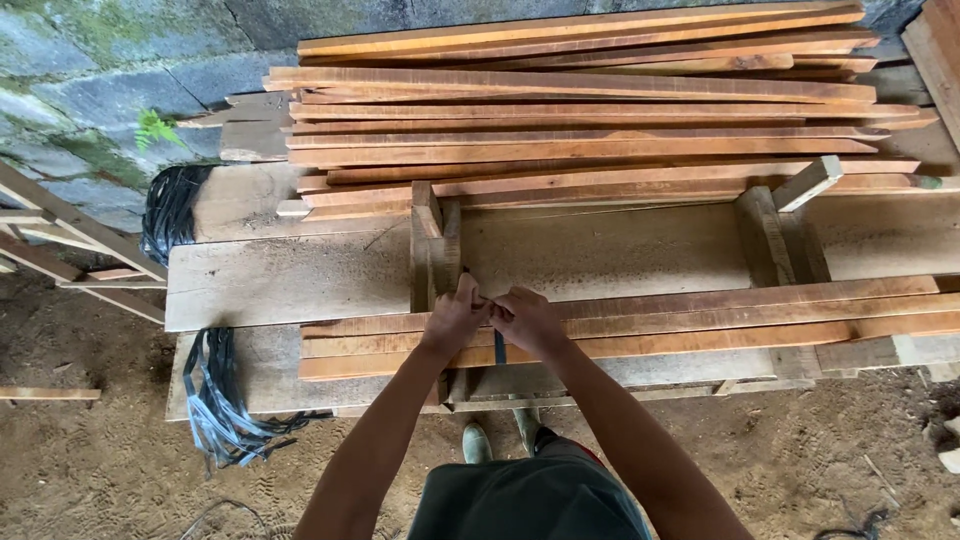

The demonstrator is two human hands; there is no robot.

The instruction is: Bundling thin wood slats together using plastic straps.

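Observation:
My left hand [455, 318] and my right hand [528, 320] meet over a bundle of long reddish wooden slats [700, 325] lying across a rough plank workbench [290, 280]. Both hands pinch a thin dark plastic strap [499, 346] that runs down over the front of the bundle. The fingers are closed on the strap's ends, close together, just in front of an upright wooden jig block [432, 245]. A second upright block [770, 235] stands further right behind the bundle.
A large stack of similar slats [580, 110] lies at the back against a mossy stone wall [90, 70]. Bunches of dark straps hang at the bench's left end [215, 400] and further back [170, 210]. Dirt floor [820, 460] lies below, with my feet under the bench.

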